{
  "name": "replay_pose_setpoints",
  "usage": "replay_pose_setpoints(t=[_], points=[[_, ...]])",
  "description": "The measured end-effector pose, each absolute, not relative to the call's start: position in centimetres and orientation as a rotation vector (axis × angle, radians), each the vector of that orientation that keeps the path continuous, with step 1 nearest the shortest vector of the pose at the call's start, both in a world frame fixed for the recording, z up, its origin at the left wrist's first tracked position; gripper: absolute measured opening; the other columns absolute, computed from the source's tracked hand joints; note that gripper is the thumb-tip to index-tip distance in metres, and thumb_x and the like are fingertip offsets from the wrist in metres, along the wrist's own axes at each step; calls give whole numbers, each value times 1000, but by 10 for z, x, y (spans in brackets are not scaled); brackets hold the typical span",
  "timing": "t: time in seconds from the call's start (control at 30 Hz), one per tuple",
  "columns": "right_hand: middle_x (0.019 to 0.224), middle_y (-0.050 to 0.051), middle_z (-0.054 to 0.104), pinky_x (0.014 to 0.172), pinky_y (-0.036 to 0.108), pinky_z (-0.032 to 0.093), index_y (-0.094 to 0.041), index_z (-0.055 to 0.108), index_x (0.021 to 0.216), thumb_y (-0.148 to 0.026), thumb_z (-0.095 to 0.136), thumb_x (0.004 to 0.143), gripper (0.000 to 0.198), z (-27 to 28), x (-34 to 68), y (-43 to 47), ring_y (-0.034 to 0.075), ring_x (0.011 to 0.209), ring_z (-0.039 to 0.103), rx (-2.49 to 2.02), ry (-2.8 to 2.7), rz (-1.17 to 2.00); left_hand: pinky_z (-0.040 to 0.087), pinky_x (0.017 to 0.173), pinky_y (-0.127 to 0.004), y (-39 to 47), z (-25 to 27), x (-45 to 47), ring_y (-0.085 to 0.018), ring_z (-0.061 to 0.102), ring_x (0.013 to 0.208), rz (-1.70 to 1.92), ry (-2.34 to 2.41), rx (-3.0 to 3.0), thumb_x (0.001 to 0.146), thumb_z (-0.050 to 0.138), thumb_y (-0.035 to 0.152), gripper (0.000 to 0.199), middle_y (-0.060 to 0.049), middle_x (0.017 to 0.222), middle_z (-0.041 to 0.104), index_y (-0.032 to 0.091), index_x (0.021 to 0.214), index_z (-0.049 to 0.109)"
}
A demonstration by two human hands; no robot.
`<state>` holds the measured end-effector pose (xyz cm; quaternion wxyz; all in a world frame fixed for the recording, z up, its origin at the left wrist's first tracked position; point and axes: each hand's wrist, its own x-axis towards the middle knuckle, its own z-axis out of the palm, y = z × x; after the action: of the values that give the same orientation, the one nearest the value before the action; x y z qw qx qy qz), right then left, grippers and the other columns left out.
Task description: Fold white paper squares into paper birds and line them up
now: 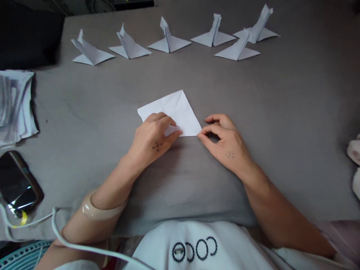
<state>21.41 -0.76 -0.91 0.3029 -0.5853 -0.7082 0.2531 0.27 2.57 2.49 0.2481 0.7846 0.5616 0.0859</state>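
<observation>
A white sheet of paper [184, 116] with faint creases lies on the grey cloth in front of me. My left hand [154, 137] is closed on its near left edge, thumb below and fingers curled over the top, hiding that part of the sheet. At the near right corner, my right hand [225, 140] pinches the paper between thumb and index finger. Its other fingers are bent and hold nothing.
Several folded paper figures stand along the back, among them a left one [91, 52] and a middle one [169, 41]. A stack of papers [22, 108] and a phone [18, 182] are at the left. A white cable [84, 245] crosses below my left forearm.
</observation>
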Motion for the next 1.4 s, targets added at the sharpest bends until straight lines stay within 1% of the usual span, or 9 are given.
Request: replay_pose_setpoints(t=[0.17,0.3,0.5,0.67,0.83,0.97,1.1,1.2,1.4], points=[[114,6,61,92,39,49,-24,66,84,-16,59,84,10,-7,219,-9,21,106,59,-1469,-1954,706,47,78,-35,26,27,2,-25,58,96,275,1520,2107,84,60,38,18,-6,98,67,23,91,67],[112,7,61,93,40,48,-22,65,83,-19,61,84,5,-7,214,-9,23,104,60,-1521,-1939,637,46,77,-33,26,26,3,-23,59,93,284,1522,2099,85,58,36,17,-6,94,67,21,86,67],[109,9,61,92,42,48,-21,63,77,-19,59,84,8,-9,205,-9,24,100,60,-1602,-1889,550,47,76,-32,24,24,7,-21,58,88,325,1571,2098,88,56,37,19,-5,94,67,22,85,67],[109,9,61,89,43,48,-22,62,76,-18,58,83,9,-10,204,-9,25,100,60,-1615,-1906,523,48,74,-34,23,22,7,-22,58,90,315,1580,2103,88,57,40,21,-6,95,66,21,88,67],[110,10,60,89,43,48,-22,59,76,-18,59,83,8,-9,204,-9,25,99,60,-1638,-1930,507,48,72,-35,24,18,8,-25,57,93,293,1621,2127,85,61,48,27,-7,96,65,22,89,66],[114,11,58,88,42,47,-21,57,83,-21,62,83,5,-7,206,-9,25,96,59,-1686,-1938,523,48,72,-36,24,16,8,-26,57,94,286,1627,2128,83,63,51,30,-8,94,64,22,90,66],[115,10,55,89,44,47,-22,55,88,-24,68,80,15,-8,213,-8,25,95,58,-1726,-1915,535,48,72,-35,24,13,6,-26,56,94,280,1621,2150,81,65,54,33,-7,94,63,22,91,65],[116,10,54,88,42,48,-22,55,91,-24,68,79,18,-9,219,-8,23,97,58,-1712,-1893,601,47,71,-34,24,11,5,-26,56,96,286,1612,2173,81,64,55,33,-7,95,63,24,92,65],[119,7,53,86,39,50,-22,58,89,-23,65,79,12,-8,228,-6,18,87,60,-1716,-1851,755,46,73,-34,27,12,6,-26,57,97,246,1633,2148,82,65,52,31,-7,96,63,22,92,65]])
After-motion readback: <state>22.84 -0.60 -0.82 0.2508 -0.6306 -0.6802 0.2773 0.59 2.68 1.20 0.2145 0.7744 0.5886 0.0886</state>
